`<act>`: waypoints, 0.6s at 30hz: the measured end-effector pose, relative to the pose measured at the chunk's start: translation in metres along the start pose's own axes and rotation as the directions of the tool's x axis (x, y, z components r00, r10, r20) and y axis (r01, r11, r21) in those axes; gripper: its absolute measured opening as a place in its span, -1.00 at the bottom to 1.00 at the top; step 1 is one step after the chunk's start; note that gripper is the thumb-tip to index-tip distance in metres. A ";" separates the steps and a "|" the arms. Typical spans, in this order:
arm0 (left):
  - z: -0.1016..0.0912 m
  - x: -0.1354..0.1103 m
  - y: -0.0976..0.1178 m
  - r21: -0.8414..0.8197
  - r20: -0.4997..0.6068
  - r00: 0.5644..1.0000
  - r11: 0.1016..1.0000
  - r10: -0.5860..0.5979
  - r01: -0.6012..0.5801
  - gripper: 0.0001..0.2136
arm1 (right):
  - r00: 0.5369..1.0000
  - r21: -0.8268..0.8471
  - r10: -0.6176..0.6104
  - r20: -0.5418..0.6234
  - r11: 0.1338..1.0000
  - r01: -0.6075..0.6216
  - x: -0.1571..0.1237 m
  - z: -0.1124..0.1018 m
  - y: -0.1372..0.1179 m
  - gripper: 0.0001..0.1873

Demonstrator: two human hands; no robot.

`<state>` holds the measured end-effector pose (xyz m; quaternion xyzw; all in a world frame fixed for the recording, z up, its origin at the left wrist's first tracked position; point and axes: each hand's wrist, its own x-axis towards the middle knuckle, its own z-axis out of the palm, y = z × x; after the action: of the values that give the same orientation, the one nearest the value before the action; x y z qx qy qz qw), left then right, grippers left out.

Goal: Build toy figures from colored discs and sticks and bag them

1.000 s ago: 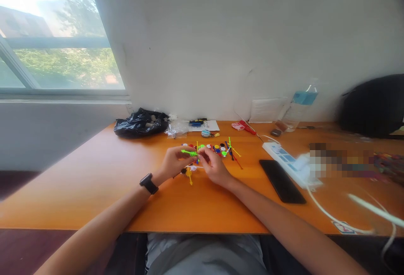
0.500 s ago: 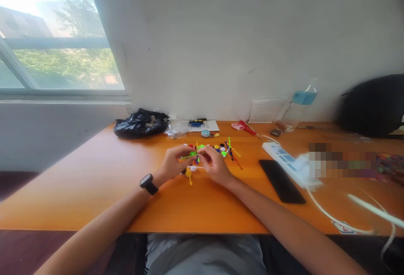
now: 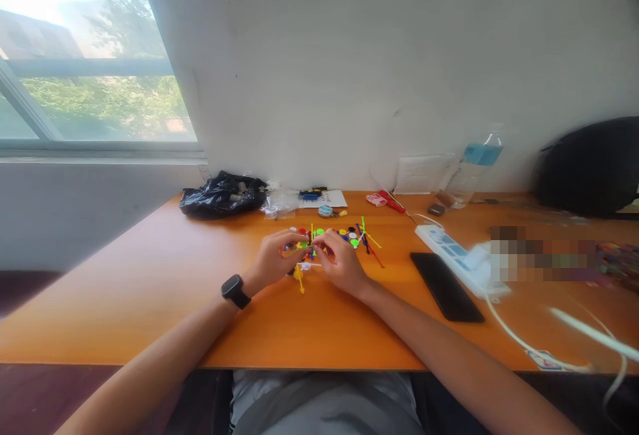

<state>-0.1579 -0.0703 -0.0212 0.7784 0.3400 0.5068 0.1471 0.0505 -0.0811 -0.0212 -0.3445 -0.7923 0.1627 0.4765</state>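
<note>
My left hand [image 3: 277, 255], with a dark watch [image 3: 234, 290] on its wrist, and my right hand [image 3: 342, 262] meet over a spread of small coloured plastic pieces. Between their fingertips is a thin plastic stick [image 3: 308, 247], mostly covered by the fingers; its colour is unclear. Both hands are closed in a pinch around it. Just in front of them lies a yellow piece with a pointed tip [image 3: 299, 279] beside a white disc [image 3: 305, 267]. Right of my right hand are green discs [image 3: 354, 243] and several crossed coloured sticks [image 3: 366, 235].
On the right lie a black phone [image 3: 446, 287] and a white power strip [image 3: 444, 247] with cables. Along the wall are a black plastic bag [image 3: 222, 194], a small round tin [image 3: 325, 211], a red-handled tool [image 3: 392, 202] and a clear bottle [image 3: 472, 172].
A green stick that showed between my hands is hardly visible now; the piece at the fingertips has turned or shifted. My hands and arms have otherwise stayed in place.
</note>
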 end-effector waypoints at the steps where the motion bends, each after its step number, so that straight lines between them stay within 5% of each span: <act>1: 0.000 0.000 0.000 0.002 0.001 1.000 1.000 0.003 -0.003 -0.86 | 1.000 -0.003 -0.002 0.001 1.000 0.002 0.000 0.000 0.000 -0.86; 18: -0.005 0.004 0.011 0.040 0.063 0.998 0.999 -0.031 0.029 -0.83 | 0.999 -0.025 -0.018 0.036 1.000 0.019 -0.002 -0.001 -0.005 -0.86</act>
<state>-0.1575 -0.0762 -0.0100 0.7917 0.3567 0.4728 0.1500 0.0501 -0.0860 -0.0192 -0.3401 -0.8059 0.1543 0.4594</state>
